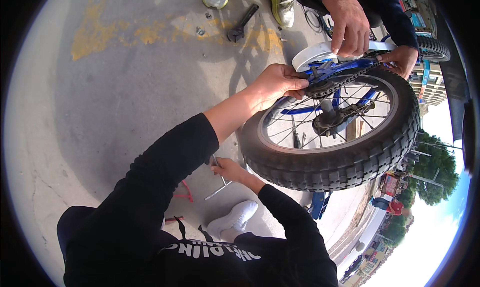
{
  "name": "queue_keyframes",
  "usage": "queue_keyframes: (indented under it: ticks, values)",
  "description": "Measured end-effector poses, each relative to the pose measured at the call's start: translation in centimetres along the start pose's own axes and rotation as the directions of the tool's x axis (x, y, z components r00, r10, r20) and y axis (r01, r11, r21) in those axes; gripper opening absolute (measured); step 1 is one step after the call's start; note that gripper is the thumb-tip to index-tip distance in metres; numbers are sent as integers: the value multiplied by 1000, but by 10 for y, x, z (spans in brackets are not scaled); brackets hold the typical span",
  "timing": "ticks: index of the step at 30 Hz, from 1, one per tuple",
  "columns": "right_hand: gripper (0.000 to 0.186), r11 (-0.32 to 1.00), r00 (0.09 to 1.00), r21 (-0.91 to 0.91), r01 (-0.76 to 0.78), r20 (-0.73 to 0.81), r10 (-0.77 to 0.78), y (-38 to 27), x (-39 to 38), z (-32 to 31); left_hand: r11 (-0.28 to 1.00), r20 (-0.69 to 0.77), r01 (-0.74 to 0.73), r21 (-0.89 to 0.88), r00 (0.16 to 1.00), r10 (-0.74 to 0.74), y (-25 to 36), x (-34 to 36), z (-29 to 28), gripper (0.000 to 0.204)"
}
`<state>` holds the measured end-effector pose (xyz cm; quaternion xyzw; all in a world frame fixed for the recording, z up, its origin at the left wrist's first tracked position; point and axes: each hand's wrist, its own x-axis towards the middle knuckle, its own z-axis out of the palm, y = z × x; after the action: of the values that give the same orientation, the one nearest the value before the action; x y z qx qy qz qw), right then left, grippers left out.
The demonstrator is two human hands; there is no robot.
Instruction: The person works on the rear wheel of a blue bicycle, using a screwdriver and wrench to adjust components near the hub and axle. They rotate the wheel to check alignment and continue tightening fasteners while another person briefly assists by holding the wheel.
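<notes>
In front of me is a bicycle with a blue frame (352,64), its knobbly black tyre (330,174) and spoked wheel facing me. My left hand (282,84) is closed on the bicycle beside the front end of the chain (350,80); its fingertips are partly hidden. Lower down, my right hand (230,170) grips a silver T-handle wrench (218,191), below the tyre and away from the bicycle. A co-worker's hand (350,24) rests over a white curved chain guard (315,52). That person's other hand (401,60) holds the bicycle near the chain's far end.
An adjustable wrench (242,24) lies on the concrete, with small metal parts (200,31) near it. A red tool (185,193) lies by my white shoe (235,218). Another wheel (432,48) stands at the upper right. Farther right, a person in red (395,207) is by the street.
</notes>
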<state>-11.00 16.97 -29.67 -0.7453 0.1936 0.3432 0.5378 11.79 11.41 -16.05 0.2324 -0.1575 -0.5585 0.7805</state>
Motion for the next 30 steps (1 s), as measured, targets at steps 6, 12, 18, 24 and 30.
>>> queue_keyframes:
  ticks: [6,12,18,24,30]
  values:
    - [20,983,976,-78,166,155,-153,19,-10,7,997,201,-10,-81,979,26,-13,7,-8,40]
    - [24,982,941,-150,114,334,-58,12,-19,-2,994,87,-55,-91,994,63,-19,7,3,22]
    - [25,979,921,-140,148,381,-85,13,-27,-4,980,123,-4,-197,992,29,-20,13,3,17]
    - [22,925,938,-239,294,260,-231,16,-38,-2,985,217,100,-141,974,-68,-13,13,-9,38]
    - [18,999,983,-25,-34,178,38,-21,-87,4,816,110,343,465,893,-437,36,-19,-37,55]
